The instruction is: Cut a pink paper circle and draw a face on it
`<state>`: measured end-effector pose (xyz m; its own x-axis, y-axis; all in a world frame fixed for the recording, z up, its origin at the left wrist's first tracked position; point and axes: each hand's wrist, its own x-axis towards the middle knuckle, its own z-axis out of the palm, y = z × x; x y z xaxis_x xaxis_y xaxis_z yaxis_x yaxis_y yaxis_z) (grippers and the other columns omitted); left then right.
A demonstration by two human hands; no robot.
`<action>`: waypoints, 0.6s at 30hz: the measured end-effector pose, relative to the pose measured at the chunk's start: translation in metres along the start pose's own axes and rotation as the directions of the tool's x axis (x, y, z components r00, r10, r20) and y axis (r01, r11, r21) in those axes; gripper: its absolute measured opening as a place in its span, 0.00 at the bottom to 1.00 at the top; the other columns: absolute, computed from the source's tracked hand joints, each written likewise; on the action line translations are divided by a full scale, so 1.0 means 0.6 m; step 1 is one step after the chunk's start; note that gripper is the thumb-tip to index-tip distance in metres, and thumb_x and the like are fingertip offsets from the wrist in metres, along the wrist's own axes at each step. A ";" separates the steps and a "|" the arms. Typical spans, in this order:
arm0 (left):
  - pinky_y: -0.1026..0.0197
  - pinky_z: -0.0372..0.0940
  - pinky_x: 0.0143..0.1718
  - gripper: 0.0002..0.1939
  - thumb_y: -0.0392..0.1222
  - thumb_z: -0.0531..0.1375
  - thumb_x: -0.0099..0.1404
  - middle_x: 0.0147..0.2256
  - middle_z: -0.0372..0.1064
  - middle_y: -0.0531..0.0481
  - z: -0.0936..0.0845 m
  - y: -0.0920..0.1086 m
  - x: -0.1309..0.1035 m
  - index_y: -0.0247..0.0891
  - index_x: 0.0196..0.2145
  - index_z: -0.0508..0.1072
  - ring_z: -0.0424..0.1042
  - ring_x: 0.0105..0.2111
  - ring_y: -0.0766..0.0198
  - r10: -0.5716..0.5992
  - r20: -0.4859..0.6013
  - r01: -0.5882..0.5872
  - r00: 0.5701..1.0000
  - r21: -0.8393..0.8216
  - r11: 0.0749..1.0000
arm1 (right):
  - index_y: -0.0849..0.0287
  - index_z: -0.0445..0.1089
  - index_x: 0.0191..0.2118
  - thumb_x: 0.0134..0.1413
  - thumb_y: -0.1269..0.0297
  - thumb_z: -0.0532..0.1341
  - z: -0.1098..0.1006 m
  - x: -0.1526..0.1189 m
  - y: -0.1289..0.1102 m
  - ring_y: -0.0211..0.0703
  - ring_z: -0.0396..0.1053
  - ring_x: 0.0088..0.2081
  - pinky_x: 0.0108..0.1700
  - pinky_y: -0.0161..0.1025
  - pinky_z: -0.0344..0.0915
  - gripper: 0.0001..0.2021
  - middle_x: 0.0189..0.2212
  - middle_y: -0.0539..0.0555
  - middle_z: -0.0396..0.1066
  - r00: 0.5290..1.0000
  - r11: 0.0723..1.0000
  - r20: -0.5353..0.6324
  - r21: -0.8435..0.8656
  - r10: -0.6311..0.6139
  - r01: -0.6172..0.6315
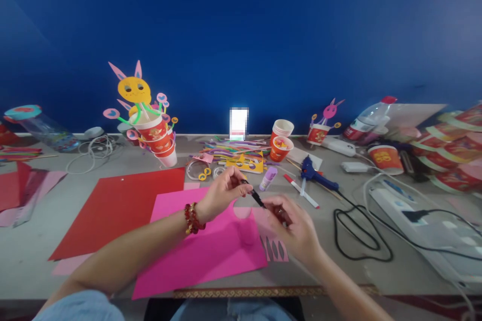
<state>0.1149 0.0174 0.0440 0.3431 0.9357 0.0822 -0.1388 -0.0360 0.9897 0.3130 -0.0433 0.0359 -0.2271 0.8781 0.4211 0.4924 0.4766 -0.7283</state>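
My left hand, with a beaded bracelet on its wrist, pinches the upper end of a slim black pen. The fingers of my right hand are closed on the pen's lower end, so it slants between both hands. Below them lies a bright pink sheet with a rounded cut-out near its upper right. A curled pink piece rests beside that cut-out. Partly under my right hand is a light pink paper with leaf-shaped openings.
Red card lies left. Behind are paper cups with a rabbit figure, colourful sticks and a cup of small pieces. A purple glue stick, a marker, a blue glue gun and a power strip stretch rightward.
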 end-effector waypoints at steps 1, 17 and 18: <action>0.63 0.64 0.31 0.20 0.52 0.68 0.56 0.27 0.68 0.55 0.001 -0.004 -0.005 0.39 0.32 0.62 0.69 0.27 0.67 -0.005 0.000 0.005 1.000 0.001 1.000 | 0.56 0.70 0.41 0.59 0.68 0.56 0.003 -0.004 -0.001 0.39 0.70 0.28 0.28 0.32 0.67 0.07 0.29 0.52 0.71 1.000 1.000 -0.003 -0.012 -0.006 0.005; 0.59 0.66 0.38 0.06 0.41 0.55 0.68 0.35 0.72 0.48 -0.035 -0.037 -0.076 0.39 0.35 0.70 0.71 0.35 0.61 0.099 0.115 -0.147 0.988 0.564 0.813 | 0.57 0.69 0.39 0.61 0.63 0.55 -0.063 0.002 0.108 0.48 0.71 0.35 0.39 0.41 0.66 0.07 0.32 0.55 0.74 0.987 0.871 -0.141 -0.472 0.080 -0.138; 0.58 0.66 0.39 0.06 0.40 0.54 0.68 0.34 0.72 0.48 -0.041 -0.038 -0.077 0.39 0.34 0.70 0.71 0.36 0.61 0.110 0.118 -0.159 0.987 0.597 0.786 | 0.58 0.70 0.39 0.62 0.64 0.54 -0.064 0.013 0.121 0.49 0.71 0.36 0.40 0.42 0.66 0.08 0.33 0.56 0.75 0.993 0.838 -0.085 -0.533 0.084 -0.117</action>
<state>0.0795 -0.0166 0.0145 0.4326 0.8782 0.2041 0.3907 -0.3867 0.8354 0.3794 -0.0037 0.0068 -0.1127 0.9084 0.4027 0.8868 0.2748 -0.3715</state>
